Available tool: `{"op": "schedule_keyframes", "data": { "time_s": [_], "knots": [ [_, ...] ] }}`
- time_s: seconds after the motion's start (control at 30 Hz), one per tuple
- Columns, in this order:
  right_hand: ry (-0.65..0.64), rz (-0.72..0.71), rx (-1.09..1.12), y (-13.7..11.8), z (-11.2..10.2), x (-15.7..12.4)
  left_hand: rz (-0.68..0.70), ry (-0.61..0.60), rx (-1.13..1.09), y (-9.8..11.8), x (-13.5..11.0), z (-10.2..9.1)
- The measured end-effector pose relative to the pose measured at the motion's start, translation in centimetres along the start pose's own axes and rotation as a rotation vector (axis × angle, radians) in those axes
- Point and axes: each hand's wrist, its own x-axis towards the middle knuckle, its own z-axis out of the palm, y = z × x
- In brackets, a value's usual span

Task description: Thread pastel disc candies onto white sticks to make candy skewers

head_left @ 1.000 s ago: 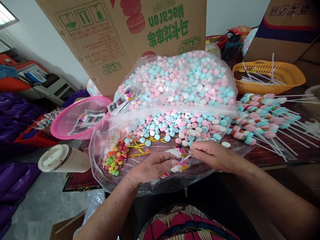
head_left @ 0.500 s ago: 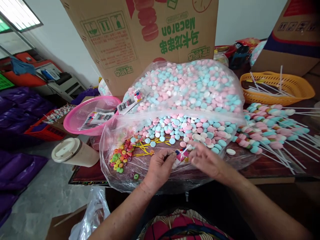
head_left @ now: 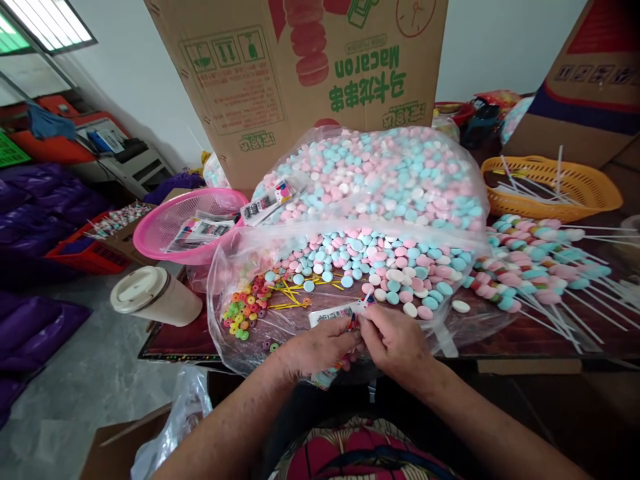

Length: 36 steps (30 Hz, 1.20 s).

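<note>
My left hand (head_left: 320, 347) and my right hand (head_left: 395, 340) meet at the near edge of the table, fingers pinched together on a small printed wrapper (head_left: 336, 313) with a barcode and coloured print. Both hands rest on the clear plastic sheet (head_left: 235, 267) of a big open bag. Pink, blue and white candy discs (head_left: 380, 257) lie just beyond my fingers, and the bag's full part (head_left: 375, 173) bulges behind. Small coloured ring candies (head_left: 243, 310) and thin yellow sticks (head_left: 290, 293) lie to the left of my hands.
Finished candy skewers on white sticks (head_left: 535, 263) lie to the right. An orange basket (head_left: 553, 187) holds bare sticks. A pink basket (head_left: 185, 230) holds wrappers. A lidded cup (head_left: 155, 297) lies on its side at left. A large Macaron carton (head_left: 310, 73) stands behind.
The hands have drawn together toward the table's near edge, and the wrapper now lies stretched flat between the pinched fingers. The view has tilted up slightly.
</note>
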Motion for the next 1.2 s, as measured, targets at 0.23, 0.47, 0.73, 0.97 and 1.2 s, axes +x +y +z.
{"op": "schedule_keyframes", "data": {
  "time_s": [0.23,0.47,0.73,0.97,1.2],
  "knots": [
    [-0.210,-0.802,-0.329,-0.5,-0.3,0.6,-0.141,-0.125,-0.084,-1.1,-0.7,-0.6],
    [-0.593,-0.466,-0.025,-1.6,2.3,-0.8,0.028,-0.073,0.679,-0.7,-3.3,-1.6],
    [-0.894,0.205,0.636,-3.3,5.2,4.7,0.582,0.782,0.833,-6.0,-7.8,-2.9],
    [-0.493,-0.139,-0.102,-3.5,11.6,8.4,0.108,1.054,-0.660,-6.5,-6.9,-3.8],
    [-0.407,-0.065,-0.020,-1.9,6.4,7.7,0.052,0.975,-0.920,-5.3,-3.9,-3.7]
  ]
}}
